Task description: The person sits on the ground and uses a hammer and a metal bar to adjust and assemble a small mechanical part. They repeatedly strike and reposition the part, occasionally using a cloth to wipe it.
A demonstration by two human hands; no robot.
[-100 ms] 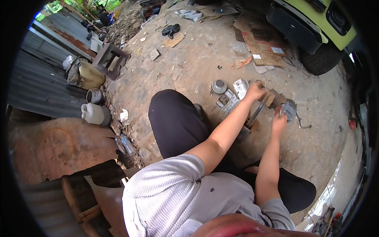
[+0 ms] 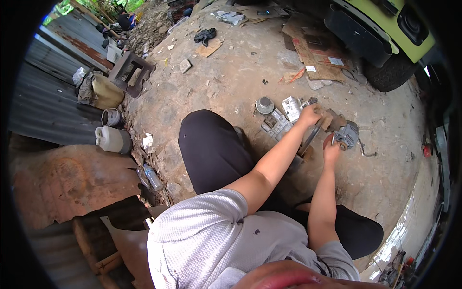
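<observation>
On the ground ahead of me, my left hand (image 2: 310,115) is closed beside a rusty brown metal block (image 2: 330,120). What its fingers grip is hidden. A dark curved bar (image 2: 311,139) runs from below that hand toward me. My right hand (image 2: 331,150) has its fingers closed at the near side of a round grey alternator (image 2: 347,134) with slotted vents. A thin light sliver shows by those fingers, too small to name. Left of my hands lie a flat cast-metal part (image 2: 276,124), a silvery metal housing (image 2: 291,108) and a round metal cap-like part (image 2: 264,105).
A yellow-green vehicle (image 2: 415,43) with a dark tyre (image 2: 392,74) stands at the far right, near flattened cardboard (image 2: 320,60). Along the left wall are a brown plastic stool (image 2: 130,72), a yellowish jerrycan (image 2: 107,91), a white jug (image 2: 113,139) and plastic bottles (image 2: 153,177).
My right hand has moved slightly left and toward me, and the alternator's angle looks a little different. The left hand stays almost in place. The whole view has shifted slightly.
</observation>
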